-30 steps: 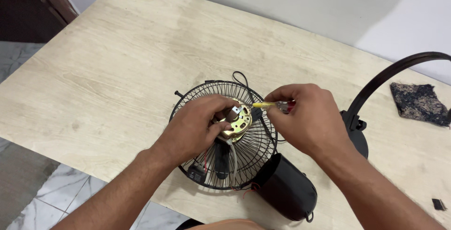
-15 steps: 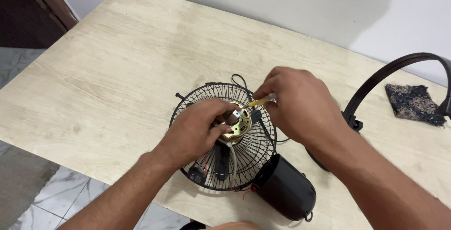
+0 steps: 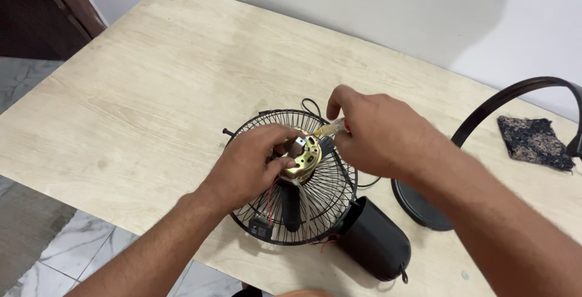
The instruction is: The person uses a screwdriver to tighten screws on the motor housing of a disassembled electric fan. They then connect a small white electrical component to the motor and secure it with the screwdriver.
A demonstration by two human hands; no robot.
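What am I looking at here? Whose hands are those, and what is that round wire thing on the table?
The picture comes from a camera worn on a person's head, looking down, so the two arms are that person's own. On the pale wooden table lies a round black wire fan guard. In its middle sits a shiny gold-coloured motor. The left hand holds the motor. The right hand pinches a small screwdriver with a clear yellow handle, pointed at the motor. Next to the guard lies a black rounded cover. Further right are a black round base with a curved arm, and a dark patterned cloth.
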